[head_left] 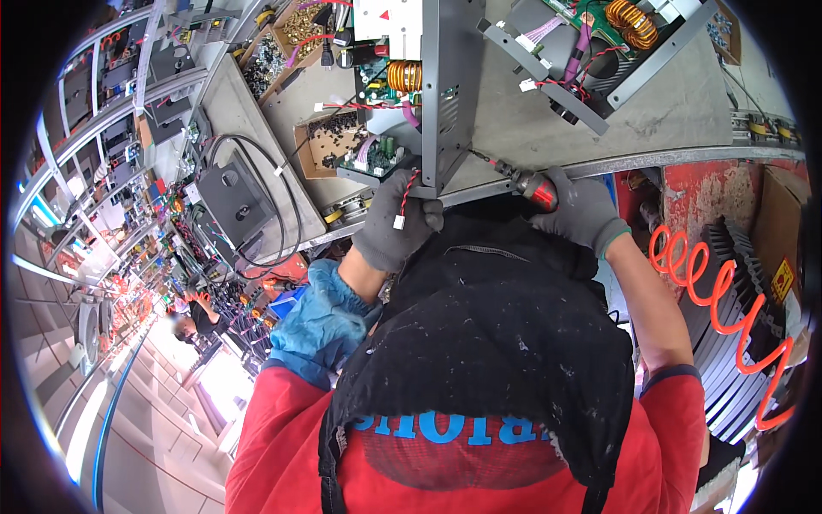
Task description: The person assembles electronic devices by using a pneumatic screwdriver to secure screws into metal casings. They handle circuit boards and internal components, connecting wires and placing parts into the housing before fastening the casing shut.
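Observation:
A grey metal chassis (454, 86) stands at the table's near edge, with a green circuit board (377, 90) and a copper-wound coil (404, 76) on its left side. My left hand (392, 227), in a grey glove, is closed round the chassis's near lower corner. A red and black twisted wire (404, 199) with a white plug hangs over that glove. In my gloved right hand (584, 212) is a red and silver power screwdriver (538, 190). Its bit points left, close to the chassis's right panel; whether it touches cannot be made out.
A second open chassis (578, 104) with a board and coil lies at the right. Small black screws fill a cardboard box (330, 144) at the left, near a grey panel (235, 206) and black cable. An orange coiled hose (726, 317) hangs at the right. Another person (201, 319) is far left.

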